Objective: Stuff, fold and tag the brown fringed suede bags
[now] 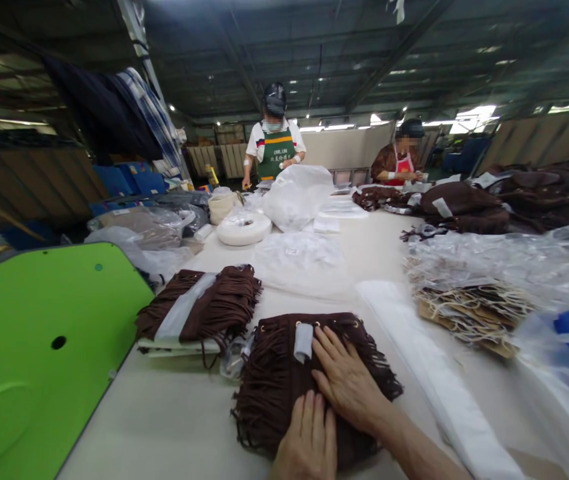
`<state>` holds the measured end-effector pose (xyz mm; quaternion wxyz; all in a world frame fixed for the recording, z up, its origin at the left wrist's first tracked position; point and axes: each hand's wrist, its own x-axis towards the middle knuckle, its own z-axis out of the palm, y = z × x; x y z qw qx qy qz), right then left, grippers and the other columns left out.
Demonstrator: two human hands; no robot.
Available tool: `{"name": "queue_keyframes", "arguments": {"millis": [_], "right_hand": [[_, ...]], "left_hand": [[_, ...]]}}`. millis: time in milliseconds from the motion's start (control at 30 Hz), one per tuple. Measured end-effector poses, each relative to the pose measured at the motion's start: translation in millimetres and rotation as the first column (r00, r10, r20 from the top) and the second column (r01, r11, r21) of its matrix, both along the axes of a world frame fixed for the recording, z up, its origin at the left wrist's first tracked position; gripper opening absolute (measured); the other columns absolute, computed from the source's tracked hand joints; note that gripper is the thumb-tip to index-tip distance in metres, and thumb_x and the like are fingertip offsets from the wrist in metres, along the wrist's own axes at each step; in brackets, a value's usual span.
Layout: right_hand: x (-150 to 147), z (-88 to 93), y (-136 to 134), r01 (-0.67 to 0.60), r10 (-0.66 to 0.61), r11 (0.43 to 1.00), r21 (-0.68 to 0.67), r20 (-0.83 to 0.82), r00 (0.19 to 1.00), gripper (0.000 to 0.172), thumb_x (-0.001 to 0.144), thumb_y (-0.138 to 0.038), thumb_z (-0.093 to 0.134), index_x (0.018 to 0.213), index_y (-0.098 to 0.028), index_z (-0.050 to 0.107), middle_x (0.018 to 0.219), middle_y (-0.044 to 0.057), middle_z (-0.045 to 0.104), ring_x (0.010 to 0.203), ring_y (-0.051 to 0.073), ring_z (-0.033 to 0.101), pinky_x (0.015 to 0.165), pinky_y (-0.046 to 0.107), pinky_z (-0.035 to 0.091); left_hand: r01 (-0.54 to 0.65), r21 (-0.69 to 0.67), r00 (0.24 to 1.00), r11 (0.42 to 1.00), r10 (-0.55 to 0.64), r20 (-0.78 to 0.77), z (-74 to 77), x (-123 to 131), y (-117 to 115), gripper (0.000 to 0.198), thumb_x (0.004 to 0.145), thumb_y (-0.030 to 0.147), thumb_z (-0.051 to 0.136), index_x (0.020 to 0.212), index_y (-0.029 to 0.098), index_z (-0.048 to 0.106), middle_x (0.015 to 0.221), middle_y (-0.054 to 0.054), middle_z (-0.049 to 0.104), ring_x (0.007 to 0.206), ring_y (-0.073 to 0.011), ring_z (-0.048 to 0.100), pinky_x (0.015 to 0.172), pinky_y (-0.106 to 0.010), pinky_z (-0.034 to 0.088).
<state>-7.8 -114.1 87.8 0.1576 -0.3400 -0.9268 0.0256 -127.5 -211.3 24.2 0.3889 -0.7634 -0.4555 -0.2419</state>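
Note:
A brown fringed bag (274, 380) lies flat on the white table (164, 420) right in front of me. A small white tag (303, 342) sits near its top edge, by the eyelets. My left hand (308, 440) rests flat on the bag's lower part, fingers stretched out. My right hand (347, 380) lies flat on the bag just above it, fingers spread toward the tag. Neither hand grips anything.
A second brown fringed bag (199, 307) with a white band lies to the left. A green panel (34, 347) stands at the table's left edge. Plastic bags (301, 260), a tape roll (244, 229), paper tags (469, 307) and brown bag piles (459, 207) cover the table. Two people (274, 147) work at the far end.

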Motion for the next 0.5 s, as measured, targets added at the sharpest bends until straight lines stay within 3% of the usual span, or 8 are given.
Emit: {"name": "queue_keyframes", "arguments": {"millis": [67,133,300,400,467,500], "right_hand": [[-4,-19.0,11,-0.006,0.008,0.997,-0.081,0.025,1.000,0.052,0.086,-0.023,0.044,0.136,-0.012,0.038,0.146,0.013,0.031,0.135,0.029,0.027,0.104,0.051,0.031],[-6,-25.2,16,-0.026,0.027,0.995,-0.094,0.010,1.000,0.053,0.087,-0.026,0.044,0.138,-0.013,0.036,0.146,0.012,0.030,0.135,0.027,0.026,0.105,0.051,0.030],[5,-4.9,-9,0.047,-0.052,0.993,-0.104,-0.051,0.997,0.048,0.090,-0.039,0.043,0.133,-0.017,0.043,0.142,0.010,0.041,0.133,0.024,0.031,0.106,0.050,0.028],[48,-3.8,-44,0.177,-0.189,0.978,-0.114,-0.107,0.976,0.036,0.093,-0.040,0.038,0.126,-0.029,0.049,0.134,-0.002,0.051,0.130,0.013,0.035,0.111,0.038,0.022],[100,-15.6,-77,0.356,-0.376,0.925,-0.130,-0.185,0.908,0.032,0.093,-0.041,0.038,0.119,-0.032,0.054,0.123,-0.004,0.060,0.120,0.009,0.046,0.105,0.026,0.032],[131,-25.0,-98,0.486,-0.508,0.861,-0.147,-0.215,0.834,0.031,0.093,-0.040,0.037,0.116,-0.031,0.056,0.116,-0.002,0.063,0.113,0.009,0.051,0.098,0.024,0.039]], "left_hand": [[-0.010,-0.005,1.000,1.000,0.010,-0.011,-4.2,-1,1,0.034,0.078,0.004,0.030,0.093,0.010,0.060,0.086,-0.010,0.071,0.085,-0.0226,0.066,0.088,-0.037,0.039],[-0.014,-0.031,1.000,0.999,0.013,-0.022,-6.9,-3,1,0.035,0.077,0.006,0.032,0.098,0.010,0.060,0.091,-0.010,0.070,0.089,-0.0232,0.065,0.088,-0.036,0.041],[-0.007,-0.208,0.995,0.978,-0.014,-0.100,3.3,-11,-10,0.046,0.078,0.010,0.038,0.124,0.012,0.047,0.113,-0.015,0.063,0.106,-0.0276,0.059,0.088,-0.036,0.046],[0.048,-0.226,0.987,0.973,-0.081,-0.139,9.8,-20,-10,0.070,0.075,0.003,0.035,0.142,0.009,0.016,0.120,-0.020,0.057,0.107,-0.0297,0.058,0.086,-0.039,0.047],[0.131,-0.292,0.974,0.948,-0.178,-0.139,2.5,-30,-2,0.072,0.075,0.005,0.036,0.143,0.010,0.014,0.125,-0.023,0.052,0.108,-0.0331,0.056,0.084,-0.042,0.048],[0.179,-0.313,0.972,0.933,-0.216,-0.090,-5.2,-36,3,0.071,0.074,0.007,0.036,0.143,0.012,0.016,0.127,-0.023,0.050,0.109,-0.0349,0.055,0.083,-0.045,0.047]]}}
